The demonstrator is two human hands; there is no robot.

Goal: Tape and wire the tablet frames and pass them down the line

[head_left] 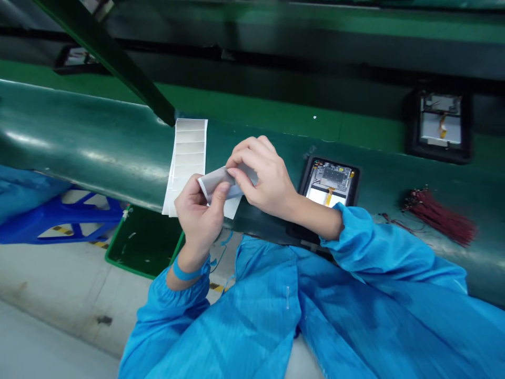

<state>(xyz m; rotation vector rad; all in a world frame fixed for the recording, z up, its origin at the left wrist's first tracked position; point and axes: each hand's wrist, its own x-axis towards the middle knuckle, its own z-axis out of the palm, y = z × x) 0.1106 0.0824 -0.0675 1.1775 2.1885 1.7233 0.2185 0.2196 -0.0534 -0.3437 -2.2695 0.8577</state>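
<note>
My left hand [203,213] holds a bent grey adhesive sheet [215,181] with white backing, its thumb pressed on the sheet's face. My right hand [264,173] pinches at the sheet's upper edge, thumb and forefinger together. Behind my left hand, a strip of pale grey stickers on white backing [191,139] lies on the green table. Just right of my right hand is an opened tablet [331,179] with its circuit board and an orange ribbon cable showing; my right forearm covers its lower part.
A bundle of dark red wires [442,216] lies on the table [379,184] at the right. Another opened device [441,126] sits farther back. A green bar [118,66] slants down at the upper left. Below the table edge are a green bin [145,242] and a blue stool [67,216].
</note>
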